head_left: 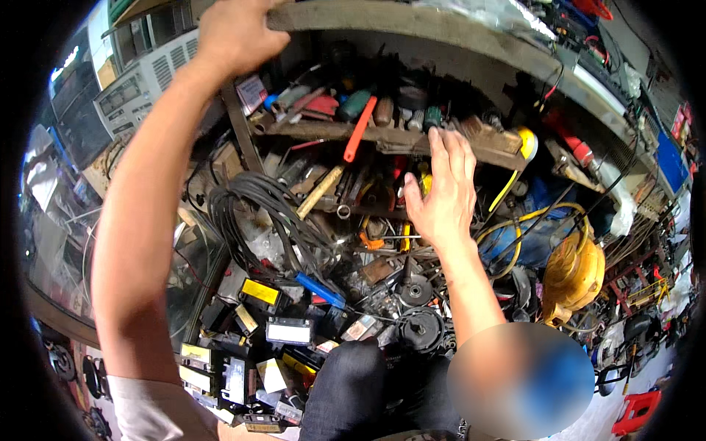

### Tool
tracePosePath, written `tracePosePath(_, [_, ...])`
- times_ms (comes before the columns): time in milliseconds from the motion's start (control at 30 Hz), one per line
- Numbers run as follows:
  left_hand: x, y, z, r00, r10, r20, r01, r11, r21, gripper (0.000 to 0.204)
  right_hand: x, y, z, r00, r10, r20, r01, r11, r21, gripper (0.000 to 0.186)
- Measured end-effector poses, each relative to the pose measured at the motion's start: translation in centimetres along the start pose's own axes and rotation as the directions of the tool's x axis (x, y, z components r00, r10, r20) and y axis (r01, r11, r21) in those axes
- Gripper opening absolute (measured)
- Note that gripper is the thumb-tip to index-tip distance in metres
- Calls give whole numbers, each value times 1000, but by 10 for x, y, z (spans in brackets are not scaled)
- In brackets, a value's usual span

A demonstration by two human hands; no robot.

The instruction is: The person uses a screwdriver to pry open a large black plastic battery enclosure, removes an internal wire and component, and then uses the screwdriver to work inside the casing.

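Observation:
At the top left, my left hand point(239, 37) is wrapped over the end of the wooden beam point(382, 18) along the upper front edge. Its thumb lies against the front face, while the other fingers are partly cut off by the picture's rim. My right hand point(445, 187) is open in front of the shelf board point(323, 134), fingers stretched upward and holding nothing. Its fingertips come up to the board's front edge, but whether they touch cannot be told. Tools lie on the shelf, including screwdriver-like handles point(356, 105). An orange-red handle point(360, 128) sticks out over the board.
A coil of black cable point(254, 220) hangs at left. Several boxy batteries point(289, 331) lie below, beside black round parts point(421, 328). A yellow housing point(573, 275) hangs at right. A grey machine point(151, 81) stands at upper left, a red stool point(638, 414) at lower right.

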State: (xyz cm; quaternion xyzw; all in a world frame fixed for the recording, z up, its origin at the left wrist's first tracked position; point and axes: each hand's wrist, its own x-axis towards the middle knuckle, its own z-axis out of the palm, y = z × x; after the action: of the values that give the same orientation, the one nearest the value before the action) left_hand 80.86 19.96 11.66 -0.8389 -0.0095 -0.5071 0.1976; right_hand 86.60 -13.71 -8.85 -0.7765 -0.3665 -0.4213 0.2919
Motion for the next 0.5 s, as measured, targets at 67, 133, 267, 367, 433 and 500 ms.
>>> tracePosePath(67, [-3, 5, -11, 994, -77, 71, 79, 997, -19, 57, 1, -9, 0, 999, 39, 32, -39, 999, -2, 76])
tracePosePath(133, [-7, 2, -16, 999, -11, -31, 8, 996, -85, 53, 7, -21, -4, 994, 70, 80, -70, 998, -3, 76])
tracePosePath(267, [-4, 13, -19, 998, -52, -19, 49, 990, -134, 48, 6, -14, -20, 989, 33, 143, -20, 996, -91, 81])
tracePosePath(367, [-6, 7, -21, 999, -44, -1, 43, 986, -162, 52, 15, -26, -29, 980, 61, 190, -59, 998, -16, 75])
tracePosePath(433, [-7, 8, -21, 999, -43, -3, 42, 981, -187, 49, 31, -39, -36, 959, 186, 214, -232, 949, 212, 70])
tracePosePath(500, [-8, 6, -19, 999, -42, -27, 35, 972, -230, 49, 54, -65, -41, 989, -71, 129, 50, 986, 161, 70])
